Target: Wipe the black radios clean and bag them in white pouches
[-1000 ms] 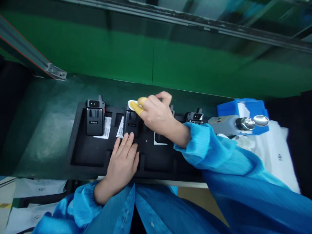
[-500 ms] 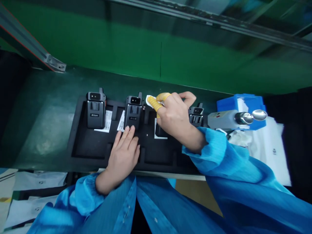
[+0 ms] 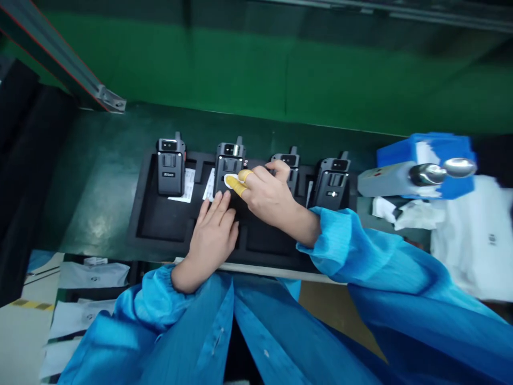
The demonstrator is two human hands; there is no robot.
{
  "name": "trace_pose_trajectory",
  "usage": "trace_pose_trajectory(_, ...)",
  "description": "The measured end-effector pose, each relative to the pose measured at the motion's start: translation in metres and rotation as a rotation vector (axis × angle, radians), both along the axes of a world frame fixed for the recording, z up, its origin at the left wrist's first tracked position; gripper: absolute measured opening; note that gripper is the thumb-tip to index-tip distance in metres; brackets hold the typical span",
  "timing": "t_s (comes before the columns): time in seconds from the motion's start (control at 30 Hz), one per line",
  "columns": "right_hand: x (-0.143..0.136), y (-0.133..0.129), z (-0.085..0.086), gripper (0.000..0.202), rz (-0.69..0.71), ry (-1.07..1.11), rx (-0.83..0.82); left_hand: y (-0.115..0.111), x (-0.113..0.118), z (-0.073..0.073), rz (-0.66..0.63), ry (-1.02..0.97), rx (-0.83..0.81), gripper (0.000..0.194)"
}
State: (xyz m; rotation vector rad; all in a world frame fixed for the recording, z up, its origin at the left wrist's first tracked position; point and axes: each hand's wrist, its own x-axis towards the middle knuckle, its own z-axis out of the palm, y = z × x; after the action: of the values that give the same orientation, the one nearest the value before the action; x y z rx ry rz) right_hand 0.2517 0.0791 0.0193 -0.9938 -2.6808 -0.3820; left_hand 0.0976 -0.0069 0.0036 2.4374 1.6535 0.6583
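Observation:
A black handheld radio [image 3: 230, 156] lies second from the left in a black foam tray [image 3: 160, 235]. My left hand [image 3: 213, 230] rests its outstretched fingertips against the radio's lower end. Pinched in my right hand [image 3: 266, 195] is a small white wipe [image 3: 228, 181], pressed on that radio's front over the label area. Yellow finger cots cover two of the right fingers. Further left lies a radio marked Riton [image 3: 170, 174]. Another radio [image 3: 290, 163] is partly hidden behind my right hand, and a fourth-slot radio [image 3: 333, 179] lies at the tray's right.
White printed labels [image 3: 187, 184] stick out under the radios. Right of the tray are a pale bottle with a metal top [image 3: 385, 180], a blue bin [image 3: 435, 141], crumpled wipes [image 3: 419, 215] and white bags [image 3: 468, 246]. A green wall [image 3: 240, 75] rises behind.
My right hand has moved left and down, bringing the wipe from beside the second radio onto its front. My left hand stays at its lower end. The camera view has shifted.

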Motion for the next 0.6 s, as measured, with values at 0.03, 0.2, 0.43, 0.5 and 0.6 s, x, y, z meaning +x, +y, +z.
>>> trace_pose_trajectory(0.03, 0.005, -0.001, 0.001, 0.031, -0.007, 0.000, -0.003, 0.000, 0.000, 0.000, -0.001, 0.000, -0.003, 0.021)
trace_pose_trajectory(0.2, 0.022, -0.008, 0.005, 0.033, -0.140, 0.021, -0.039, 0.000, -0.001, 0.001, -0.009, -0.013, -0.030, 0.021)
trace_pose_trajectory(0.43, -0.013, -0.004, 0.003, 0.031, -0.063, 0.075, 0.017, 0.000, 0.001, -0.004, -0.001, -0.044, -0.049, 0.023)
trace_pose_trajectory(0.5, -0.016, -0.004, 0.004, 0.031, -0.050, 0.050, 0.032, 0.000, -0.002, -0.004, -0.005, -0.048, -0.036, 0.022)
trace_pose_trajectory(0.6, 0.001, -0.009, 0.008, 0.031, -0.092, 0.028, -0.001, 0.002, -0.014, 0.003, -0.050, -0.115, -0.002, 0.019)
